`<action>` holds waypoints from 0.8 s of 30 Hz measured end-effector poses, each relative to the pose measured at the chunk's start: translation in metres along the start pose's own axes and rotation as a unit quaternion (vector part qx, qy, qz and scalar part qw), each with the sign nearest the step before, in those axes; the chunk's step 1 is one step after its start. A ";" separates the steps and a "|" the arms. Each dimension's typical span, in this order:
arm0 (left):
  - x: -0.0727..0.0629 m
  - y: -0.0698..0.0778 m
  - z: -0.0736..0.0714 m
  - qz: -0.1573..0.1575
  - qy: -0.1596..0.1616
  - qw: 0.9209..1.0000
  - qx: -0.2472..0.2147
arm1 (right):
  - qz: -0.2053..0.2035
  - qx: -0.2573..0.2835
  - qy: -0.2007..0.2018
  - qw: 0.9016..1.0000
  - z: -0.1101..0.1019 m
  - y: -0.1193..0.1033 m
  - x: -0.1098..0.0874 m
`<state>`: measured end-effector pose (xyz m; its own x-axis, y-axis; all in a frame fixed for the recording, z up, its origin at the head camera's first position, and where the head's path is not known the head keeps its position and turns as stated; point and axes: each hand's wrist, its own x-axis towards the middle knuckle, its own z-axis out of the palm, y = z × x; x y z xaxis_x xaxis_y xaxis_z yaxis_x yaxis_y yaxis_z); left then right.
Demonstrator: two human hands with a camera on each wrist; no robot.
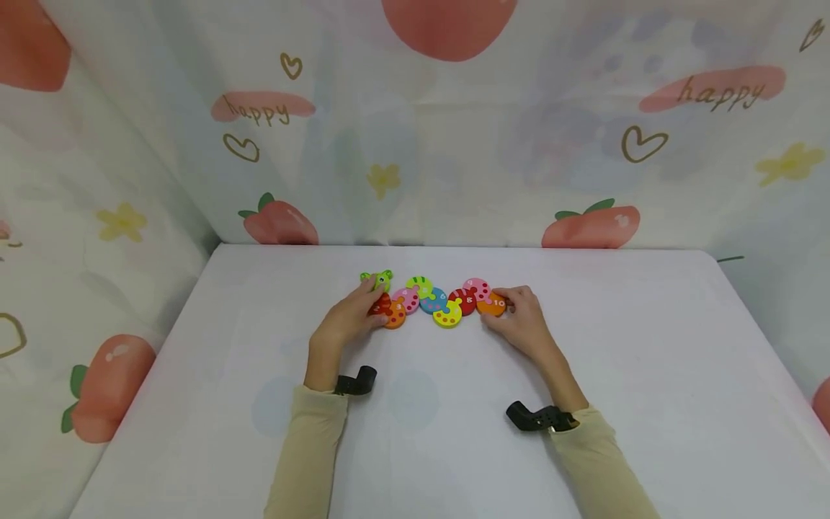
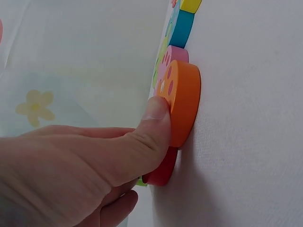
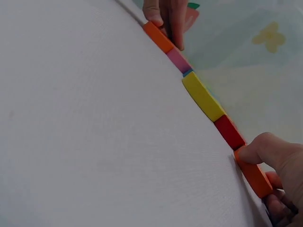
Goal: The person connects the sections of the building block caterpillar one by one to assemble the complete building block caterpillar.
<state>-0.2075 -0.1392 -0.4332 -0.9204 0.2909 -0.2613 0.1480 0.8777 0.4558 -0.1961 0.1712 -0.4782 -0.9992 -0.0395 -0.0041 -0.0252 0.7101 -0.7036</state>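
Observation:
A number caterpillar puzzle (image 1: 432, 300) of colourful round pieces lies in a wavy row, its pieces interlocked. Its green head piece (image 1: 382, 280), with an eye and knobs, is at the left end. My left hand (image 1: 346, 317) holds that end, thumb against the edge of the orange piece (image 2: 187, 104) and fingers on the far side, partly hiding the red piece (image 2: 163, 169). At the other end, my right hand (image 1: 524, 321) pinches the orange piece numbered 10 (image 3: 254, 172) between thumb and fingers. Between the hands, the yellow piece (image 3: 201, 97) sits at the near side of the row.
The puzzle is toward the back of a white-covered table (image 1: 441, 447). Behind it hangs a patterned curtain (image 1: 467, 158), with another stretch of cloth (image 1: 97, 274) along the left. Black wrist cameras (image 1: 357, 380) are strapped on both wrists, by the beige sleeves (image 1: 311, 447).

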 end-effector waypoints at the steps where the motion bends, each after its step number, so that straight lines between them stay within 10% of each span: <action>1: 0.000 0.000 0.000 0.001 0.003 1.000 0.000 | 0.002 -0.001 0.000 1.000 0.000 0.001 0.000; 24: 0.003 0.006 0.009 0.004 0.020 1.000 -0.004 | 0.042 0.009 -0.003 0.999 -0.002 0.000 -0.001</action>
<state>-0.2061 -0.1302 -0.4386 -0.9330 0.2826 -0.2228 0.1534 0.8724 0.4641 -0.1951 0.1724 -0.4769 -0.9976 0.0155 -0.0679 0.0594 0.6984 -0.7132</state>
